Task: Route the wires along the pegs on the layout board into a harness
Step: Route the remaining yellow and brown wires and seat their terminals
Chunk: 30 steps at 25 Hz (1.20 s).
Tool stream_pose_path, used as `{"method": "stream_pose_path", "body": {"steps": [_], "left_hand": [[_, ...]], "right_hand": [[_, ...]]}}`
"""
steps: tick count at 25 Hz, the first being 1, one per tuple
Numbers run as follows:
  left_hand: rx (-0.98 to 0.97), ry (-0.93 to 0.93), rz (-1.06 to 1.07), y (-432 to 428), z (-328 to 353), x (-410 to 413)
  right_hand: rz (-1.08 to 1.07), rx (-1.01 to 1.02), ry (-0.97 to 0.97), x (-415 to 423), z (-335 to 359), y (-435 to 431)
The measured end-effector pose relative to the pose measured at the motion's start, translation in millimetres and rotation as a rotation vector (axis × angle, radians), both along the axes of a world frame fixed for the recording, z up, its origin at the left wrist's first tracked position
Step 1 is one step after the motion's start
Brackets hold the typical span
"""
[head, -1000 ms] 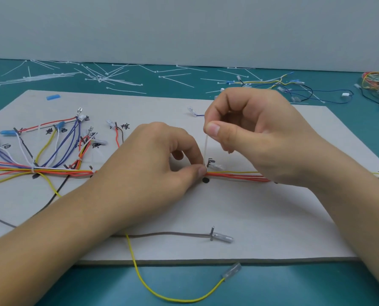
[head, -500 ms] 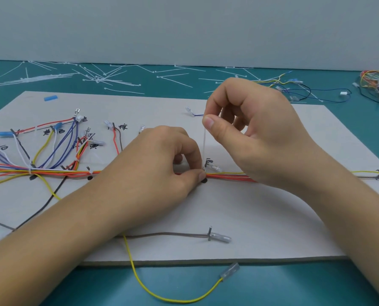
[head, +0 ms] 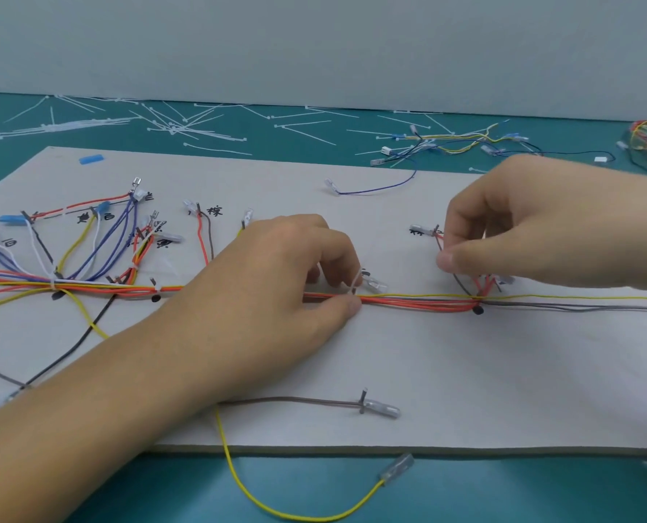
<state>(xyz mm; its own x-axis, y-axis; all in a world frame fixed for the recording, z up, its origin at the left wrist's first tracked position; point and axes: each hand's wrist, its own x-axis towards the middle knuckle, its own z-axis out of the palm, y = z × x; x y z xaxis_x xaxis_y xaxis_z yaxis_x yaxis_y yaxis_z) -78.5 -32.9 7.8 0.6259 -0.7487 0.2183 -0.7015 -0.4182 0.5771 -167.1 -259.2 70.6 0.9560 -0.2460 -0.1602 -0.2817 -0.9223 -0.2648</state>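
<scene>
Wire bundle (head: 408,302) along the middle of the layout board (head: 465,371) looks light and floppy, so I'd hold it near the pegs (head: 476,309); left hand (head: 276,281) pinches its zip tie (head: 356,283), right hand (head: 510,232) is curled on, I think, the red wires (head: 479,288).

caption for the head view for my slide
Left hand pinches a white cable tie on the wire bundle while the right hand holds red branch wires on the layout board.
</scene>
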Motion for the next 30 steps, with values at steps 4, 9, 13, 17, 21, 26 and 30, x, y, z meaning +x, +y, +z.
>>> {"method": "stream_pose_path", "body": {"steps": [4,9,13,17,21,26,30], "left_hand": [[0.016,-0.003,-0.015,-7,1,0],[0.004,-0.057,-0.011,-9,1,-2],[-0.019,-0.013,0.039,-12,2,-2],[-0.038,0.007,0.050,-11,1,-2],[-0.045,0.013,0.087,-11,0,-4],[-0.076,0.070,0.115,-7,1,-7],[-0.006,0.077,0.161,7,8,3]], "right_hand": [[-0.075,-0.034,0.225,-7,8,3],[-0.149,0.038,0.235,-8,-1,11],[-0.174,-0.131,0.228,-8,-8,17],[-0.131,-0.284,0.157,-7,-9,27],[-0.073,-0.306,0.112,-7,-12,33],[-0.119,-0.130,0.151,-7,-10,31],[-0.102,-0.016,0.067,-5,-16,42]]}}
